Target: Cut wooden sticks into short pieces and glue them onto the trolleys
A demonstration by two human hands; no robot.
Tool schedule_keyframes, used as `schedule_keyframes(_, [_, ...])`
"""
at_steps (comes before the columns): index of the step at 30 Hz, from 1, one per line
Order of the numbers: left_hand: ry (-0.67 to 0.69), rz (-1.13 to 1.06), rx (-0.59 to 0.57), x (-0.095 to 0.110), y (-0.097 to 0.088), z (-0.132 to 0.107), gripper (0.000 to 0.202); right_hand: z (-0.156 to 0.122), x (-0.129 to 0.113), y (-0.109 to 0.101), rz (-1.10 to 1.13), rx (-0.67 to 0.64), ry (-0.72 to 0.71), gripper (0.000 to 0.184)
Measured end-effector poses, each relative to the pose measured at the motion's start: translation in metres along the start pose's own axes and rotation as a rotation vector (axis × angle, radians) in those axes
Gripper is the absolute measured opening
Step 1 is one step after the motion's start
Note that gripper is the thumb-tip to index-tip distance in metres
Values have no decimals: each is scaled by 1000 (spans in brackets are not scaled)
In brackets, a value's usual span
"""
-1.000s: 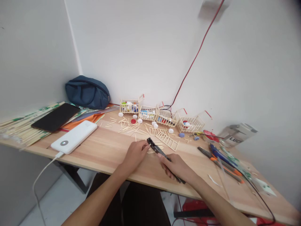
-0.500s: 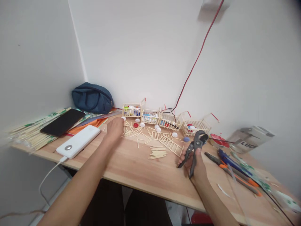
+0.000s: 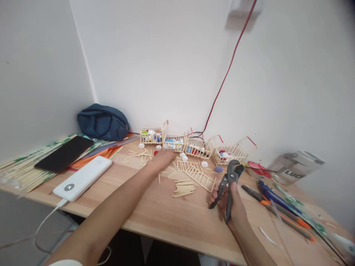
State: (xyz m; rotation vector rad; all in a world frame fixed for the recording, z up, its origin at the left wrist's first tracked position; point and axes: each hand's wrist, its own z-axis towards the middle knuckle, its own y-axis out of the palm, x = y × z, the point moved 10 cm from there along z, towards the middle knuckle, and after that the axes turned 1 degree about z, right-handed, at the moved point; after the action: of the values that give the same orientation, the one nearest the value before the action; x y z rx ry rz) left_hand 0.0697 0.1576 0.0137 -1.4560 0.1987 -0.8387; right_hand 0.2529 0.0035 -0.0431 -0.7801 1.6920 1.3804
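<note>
My right hand [image 3: 235,199] is wrapped round the handles of a grey pipe cutter [image 3: 230,181], its jaws pointing up and away from me. Over the table, my left hand [image 3: 165,159] reaches among bottle caps and cut sticks; its fingers are blurred and turned down, so their grip is hidden. White bottle caps [image 3: 184,158] lie just right of its fingertips. Close by are loose short sticks [image 3: 143,159], a stacked bunch of sticks [image 3: 183,188] and ladder-like stick frames [image 3: 200,176]. Behind stand several small stick carts [image 3: 197,148] with red-tipped handles, filled with colourful caps.
At left lie a white power bank [image 3: 83,178] with a cable, a black phone [image 3: 64,153], bundled skewers [image 3: 20,168] and a blue pouch [image 3: 104,122]. Orange-handled pliers [image 3: 280,210], a blue tool [image 3: 273,192], a red-topped round container [image 3: 259,170] and a carton [image 3: 296,168] are at right.
My left hand has moved right, from beside the leftmost white cap to the caps near the middle. The right hand keeps hold of the pipe cutter. The view has shifted slightly.
</note>
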Motion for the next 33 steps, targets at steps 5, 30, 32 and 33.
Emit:
schedule_keyframes(5, [126,170,5,4,4,4,23,3,2,0,-12,1,15,48])
schedule_keyframes(30, [-61,-519,-287,17,47,-28,16,10,2,-5,-26,8,35,51])
schedule_keyframes(32, [-55,-473,-227,20,46,-28,14,10,2,-6,-29,13,29,51])
schedule_keyframes(33, [-48,-454,-201,21,45,-28,14,10,2,-6,-24,17,27,50])
